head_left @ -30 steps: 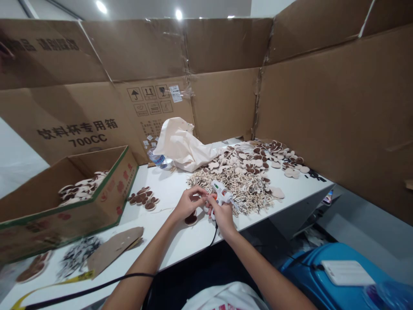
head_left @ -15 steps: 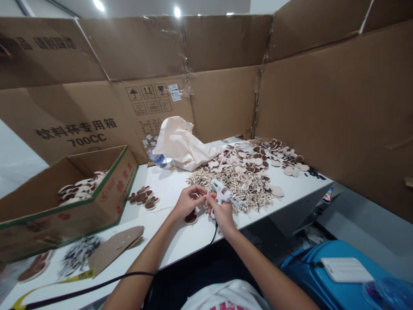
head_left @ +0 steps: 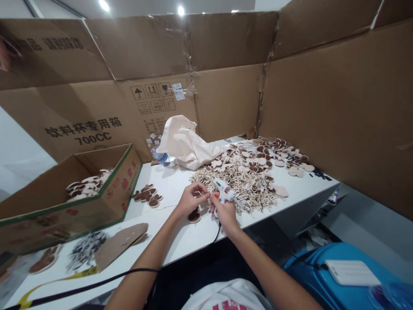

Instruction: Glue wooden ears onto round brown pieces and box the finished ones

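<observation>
My right hand (head_left: 223, 212) is wrapped around a white hot glue gun (head_left: 225, 189) with an orange part near its grip; a black cord hangs below it. Its thumb and finger meet my left hand (head_left: 192, 200), which is closed in a pinch. Whatever is between the left fingertips is too small to make out. Partly hidden below the left hand, a brown felt piece with a pale edge (head_left: 194, 216) lies on the white table (head_left: 180, 245). Just beyond the hands spreads a heap of short cream cord pieces (head_left: 251, 189).
Brown and cream felt cutouts (head_left: 248, 157) are piled behind the cords, beside a cream cloth bag (head_left: 187, 144) and a plastic bottle (head_left: 161, 158). Several brown pieces (head_left: 147, 195) lie left, near an open carton (head_left: 129, 185). Cardboard walls (head_left: 226, 99) enclose the back. A blue stool (head_left: 348, 258) stands right.
The view has shifted slightly, so the scene sits a little further right. Both hands stay together, the right one still around the glue gun.
</observation>
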`<action>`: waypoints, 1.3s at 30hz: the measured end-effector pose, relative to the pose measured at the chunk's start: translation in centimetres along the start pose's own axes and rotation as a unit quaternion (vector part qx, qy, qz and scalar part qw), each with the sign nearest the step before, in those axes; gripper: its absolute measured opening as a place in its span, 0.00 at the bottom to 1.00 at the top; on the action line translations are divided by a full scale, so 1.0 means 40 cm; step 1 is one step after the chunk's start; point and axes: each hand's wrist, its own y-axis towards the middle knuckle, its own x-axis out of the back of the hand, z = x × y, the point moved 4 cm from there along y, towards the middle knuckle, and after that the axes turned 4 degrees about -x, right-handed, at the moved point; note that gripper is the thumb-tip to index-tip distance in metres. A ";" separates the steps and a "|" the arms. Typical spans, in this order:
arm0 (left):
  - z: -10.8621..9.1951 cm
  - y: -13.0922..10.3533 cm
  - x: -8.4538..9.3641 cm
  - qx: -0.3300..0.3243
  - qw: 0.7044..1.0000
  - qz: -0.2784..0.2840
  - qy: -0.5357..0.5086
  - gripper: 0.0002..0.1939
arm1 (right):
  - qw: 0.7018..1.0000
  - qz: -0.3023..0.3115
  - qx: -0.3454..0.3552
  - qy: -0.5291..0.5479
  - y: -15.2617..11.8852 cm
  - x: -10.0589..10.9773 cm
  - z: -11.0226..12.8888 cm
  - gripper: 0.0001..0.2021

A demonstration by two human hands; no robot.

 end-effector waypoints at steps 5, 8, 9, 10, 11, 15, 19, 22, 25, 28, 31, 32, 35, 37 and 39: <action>0.003 0.000 0.002 0.004 1.000 0.002 0.013 0.19 | 1.000 -0.006 0.003 -0.007 0.000 0.000 0.001 0.20; 0.004 -0.001 0.001 0.014 1.000 0.007 0.016 0.18 | 1.000 -0.002 0.003 -0.004 -0.001 -0.001 0.002 0.19; 0.004 -0.001 0.002 0.016 1.000 0.005 0.017 0.18 | 1.000 -0.002 0.004 -0.002 -0.001 -0.001 0.002 0.19; 0.004 -0.001 0.002 0.018 1.000 0.003 0.017 0.19 | 1.000 -0.002 0.003 0.000 -0.001 0.000 0.001 0.19; 0.004 -0.001 0.002 0.019 1.000 0.002 0.019 0.19 | 1.000 -0.002 0.002 0.002 0.000 0.000 0.001 0.19; 0.006 0.000 0.002 0.023 0.999 -0.003 0.029 0.18 | 1.000 0.001 -0.001 0.005 0.001 0.001 -0.003 0.19; 0.011 0.001 0.004 0.032 0.999 -0.003 0.028 0.19 | 1.000 -0.002 0.006 0.004 0.003 0.003 -0.003 0.18; 0.013 0.002 0.005 0.029 0.999 0.002 0.021 0.19 | 1.000 -0.008 0.012 -0.008 0.004 0.004 -0.004 0.18; 0.013 0.002 0.005 0.014 1.000 0.008 0.020 0.18 | 1.000 -0.017 0.008 -0.012 0.005 0.005 -0.007 0.20; 0.012 0.002 0.005 0.006 1.000 0.015 0.022 0.17 | 1.000 -0.019 0.002 -0.010 0.006 0.005 -0.008 0.21; 0.008 0.002 0.005 0.006 1.000 0.012 0.028 0.17 | 1.000 -0.017 0.001 -0.009 0.006 0.005 -0.008 0.20; 0.006 0.002 0.006 0.005 1.000 0.010 0.028 0.17 | 1.000 -0.017 0.001 -0.008 0.006 0.005 -0.008 0.20; 0.008 0.003 0.004 0.007 0.999 0.014 0.034 0.18 | 1.000 -0.015 0.004 -0.008 0.006 0.006 -0.006 0.19; 0.014 0.004 0.002 0.011 0.999 0.021 0.040 0.17 | 1.000 -0.017 0.007 -0.013 0.005 0.006 -0.003 0.19; 0.020 0.004 -0.001 0.014 0.998 0.028 0.047 0.17 | 1.000 -0.019 0.010 -0.017 0.004 0.006 0.002 0.19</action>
